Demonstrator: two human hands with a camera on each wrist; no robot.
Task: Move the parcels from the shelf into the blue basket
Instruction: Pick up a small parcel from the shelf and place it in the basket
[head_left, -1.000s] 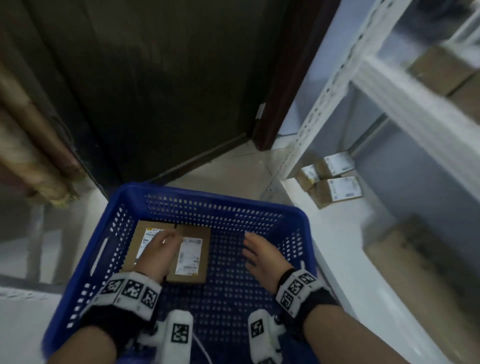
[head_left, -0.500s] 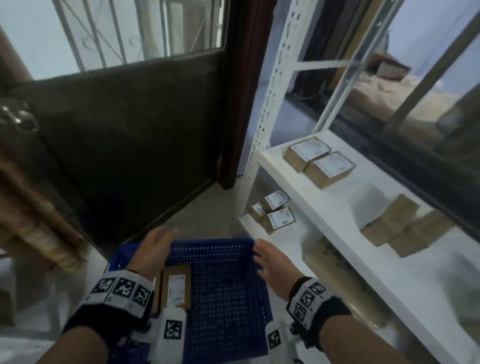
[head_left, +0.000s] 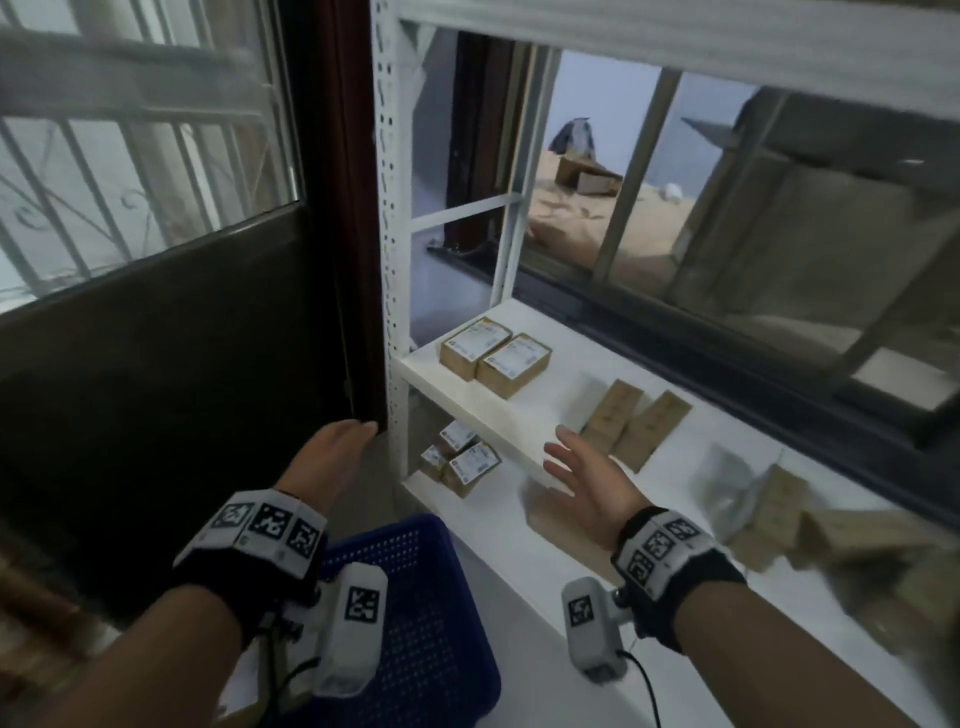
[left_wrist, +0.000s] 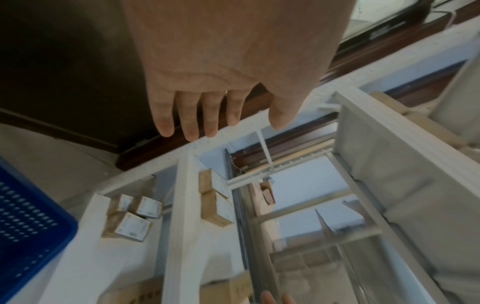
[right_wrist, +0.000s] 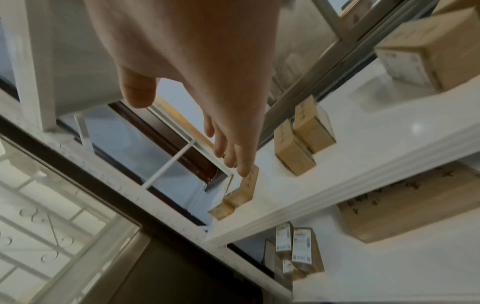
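Both hands were empty with fingers straight: the left hand (head_left: 332, 457) hung above the blue basket (head_left: 415, 613), the right hand (head_left: 587, 478) reached toward the white shelf (head_left: 519, 415), where two labelled parcels (head_left: 493, 356) lay side by side.

Two brown cardboard parcels (head_left: 494, 355) with white labels lie flat, side by side and touching, at the left end of the white shelf (head_left: 524, 415), while the perforated blue basket (head_left: 426, 613) sits on the floor below.
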